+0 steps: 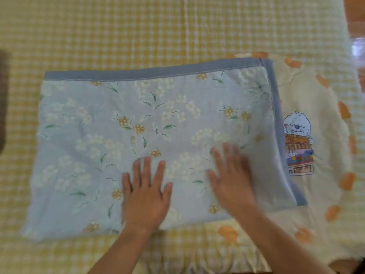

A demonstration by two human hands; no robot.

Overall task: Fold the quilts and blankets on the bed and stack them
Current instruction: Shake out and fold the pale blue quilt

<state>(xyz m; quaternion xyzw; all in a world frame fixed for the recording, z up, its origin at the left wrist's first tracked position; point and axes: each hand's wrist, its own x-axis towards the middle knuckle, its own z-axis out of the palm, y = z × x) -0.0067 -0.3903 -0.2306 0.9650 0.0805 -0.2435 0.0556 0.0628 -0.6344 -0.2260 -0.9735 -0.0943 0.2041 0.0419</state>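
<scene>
A light blue floral quilt (110,135) with a darker blue border lies folded into a rectangle on the bed. My left hand (146,194) lies flat on its near middle, fingers spread and straight. My right hand (231,178) also lies flat on the quilt just to the right, blurred by motion. A cream blanket (320,99) with orange spots and a cartoon dog print lies under the quilt's right end and sticks out to the right.
The bed is covered by a yellow-and-white checked sheet (118,32) with a ruffled near edge. A brown floor and a shiny object (357,46) show at the top right. A dark blurred shape (4,99) sits at the left edge.
</scene>
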